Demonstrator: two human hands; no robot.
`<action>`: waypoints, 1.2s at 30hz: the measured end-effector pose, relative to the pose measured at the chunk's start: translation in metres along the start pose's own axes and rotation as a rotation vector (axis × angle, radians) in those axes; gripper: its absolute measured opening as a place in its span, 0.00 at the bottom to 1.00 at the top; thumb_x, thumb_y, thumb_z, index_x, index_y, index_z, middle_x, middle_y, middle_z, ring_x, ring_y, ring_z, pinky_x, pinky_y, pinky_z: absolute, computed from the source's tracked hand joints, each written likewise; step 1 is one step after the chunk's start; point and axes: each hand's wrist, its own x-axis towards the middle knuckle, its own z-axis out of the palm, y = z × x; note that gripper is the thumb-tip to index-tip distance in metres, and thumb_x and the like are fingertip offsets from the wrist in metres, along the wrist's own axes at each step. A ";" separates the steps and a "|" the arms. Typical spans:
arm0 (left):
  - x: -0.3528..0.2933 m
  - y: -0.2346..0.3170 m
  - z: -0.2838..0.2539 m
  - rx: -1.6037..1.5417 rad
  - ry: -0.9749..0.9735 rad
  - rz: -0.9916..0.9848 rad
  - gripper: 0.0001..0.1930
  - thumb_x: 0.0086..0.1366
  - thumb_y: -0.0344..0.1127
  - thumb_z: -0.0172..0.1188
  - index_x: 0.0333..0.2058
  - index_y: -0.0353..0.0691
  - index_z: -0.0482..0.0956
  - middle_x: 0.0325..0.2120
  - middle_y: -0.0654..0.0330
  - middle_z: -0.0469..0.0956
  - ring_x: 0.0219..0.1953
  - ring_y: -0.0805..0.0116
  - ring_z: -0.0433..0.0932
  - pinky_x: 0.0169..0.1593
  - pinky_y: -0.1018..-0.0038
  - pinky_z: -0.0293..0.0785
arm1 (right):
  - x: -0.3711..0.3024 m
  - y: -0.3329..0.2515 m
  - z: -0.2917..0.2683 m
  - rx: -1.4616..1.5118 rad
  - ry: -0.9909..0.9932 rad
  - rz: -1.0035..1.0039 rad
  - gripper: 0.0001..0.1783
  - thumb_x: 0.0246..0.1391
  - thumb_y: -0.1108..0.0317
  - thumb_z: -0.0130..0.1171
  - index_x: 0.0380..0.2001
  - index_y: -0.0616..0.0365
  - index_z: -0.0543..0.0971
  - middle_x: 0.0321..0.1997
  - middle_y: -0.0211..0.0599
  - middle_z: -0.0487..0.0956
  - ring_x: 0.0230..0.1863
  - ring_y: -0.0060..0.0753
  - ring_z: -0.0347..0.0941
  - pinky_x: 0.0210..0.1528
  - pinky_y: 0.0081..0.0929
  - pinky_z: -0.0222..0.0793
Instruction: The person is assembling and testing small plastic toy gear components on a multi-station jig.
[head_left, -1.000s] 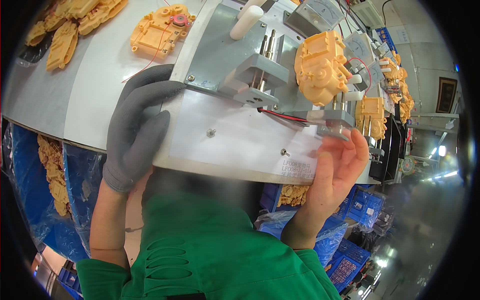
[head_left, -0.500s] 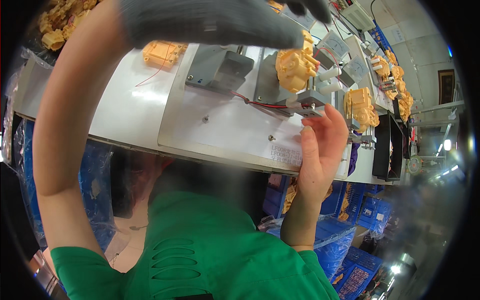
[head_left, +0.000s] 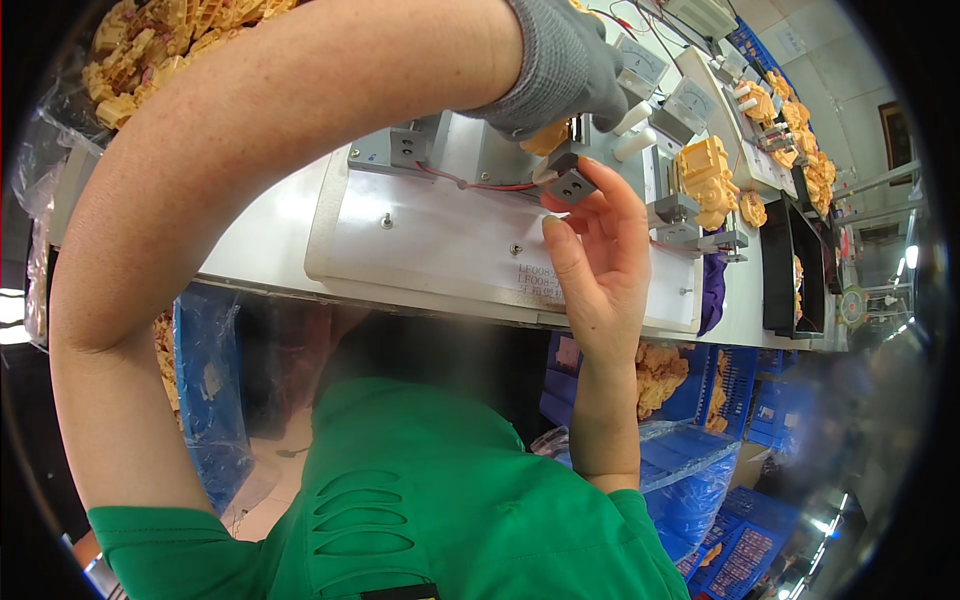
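**As a Gloved Arm Arches Over the Bench, Bare Fingers Meet a Grey Block**

While the left forearm bends across the upper part of the view, the left hand [head_left: 575, 80], in a grey knitted glove, hangs over a yellow moulded-plastic housing [head_left: 547, 139] on the bench fixture. Most of that housing is hidden by the glove, with only a lower portion showing just beneath it. The gloved fingertips are mostly out of sight, so whether they grip anything cannot be told.

The bare right hand [head_left: 608, 255] is loosely curled, palm turned inward, its index fingertip touching a squared grey block [head_left: 572, 187] at the fixture's front. The thumb stands apart from the block, and nothing is seen clasped between thumb and fingers.

Thin red and black wires [head_left: 490, 187] run to the block above a glossy white panel [head_left: 430, 250] bearing two small metal toggle switches [head_left: 387, 221]. Beyond the right hand, two white cylindrical pegs [head_left: 634, 145] stand near a pair of boxy dial meters [head_left: 688, 106]. A second yellow plastic housing [head_left: 707, 180] sits farther right, between the pegs and a black open-topped tray [head_left: 776, 268].
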 end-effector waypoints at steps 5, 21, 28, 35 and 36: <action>-0.022 0.031 0.023 0.314 0.272 -0.107 0.15 0.57 0.36 0.62 0.45 0.47 0.82 0.46 0.51 0.78 0.50 0.51 0.77 0.50 0.61 0.76 | 0.002 0.001 -0.001 -0.028 -0.024 0.001 0.30 0.51 0.78 0.62 0.59 0.59 0.68 0.50 0.35 0.74 0.48 0.25 0.71 0.49 0.25 0.68; 0.005 -0.008 0.017 -0.080 0.134 0.292 0.12 0.52 0.39 0.66 0.34 0.42 0.83 0.34 0.54 0.81 0.42 0.55 0.79 0.44 0.64 0.76 | 0.002 0.003 -0.001 -0.025 -0.021 -0.046 0.30 0.51 0.75 0.64 0.59 0.54 0.70 0.48 0.33 0.75 0.48 0.25 0.73 0.49 0.25 0.68; 0.008 -0.010 0.014 -0.091 0.188 0.317 0.13 0.50 0.39 0.67 0.34 0.42 0.82 0.34 0.56 0.79 0.44 0.58 0.77 0.45 0.64 0.75 | 0.001 0.003 -0.003 -0.053 -0.027 -0.046 0.30 0.52 0.72 0.64 0.59 0.53 0.70 0.47 0.33 0.75 0.47 0.26 0.74 0.48 0.26 0.69; 0.011 -0.015 0.009 -0.091 0.077 0.253 0.18 0.54 0.39 0.66 0.43 0.40 0.79 0.40 0.54 0.79 0.48 0.57 0.76 0.52 0.66 0.73 | 0.003 -0.001 -0.004 -0.059 -0.094 -0.040 0.32 0.53 0.78 0.61 0.62 0.60 0.64 0.50 0.37 0.71 0.50 0.28 0.71 0.51 0.25 0.66; 0.010 -0.017 0.015 -0.078 0.073 0.263 0.18 0.54 0.39 0.66 0.43 0.40 0.79 0.40 0.54 0.79 0.48 0.57 0.76 0.52 0.66 0.73 | 0.003 -0.001 -0.005 -0.052 -0.079 -0.044 0.32 0.53 0.78 0.61 0.62 0.60 0.64 0.50 0.37 0.71 0.50 0.28 0.71 0.51 0.25 0.66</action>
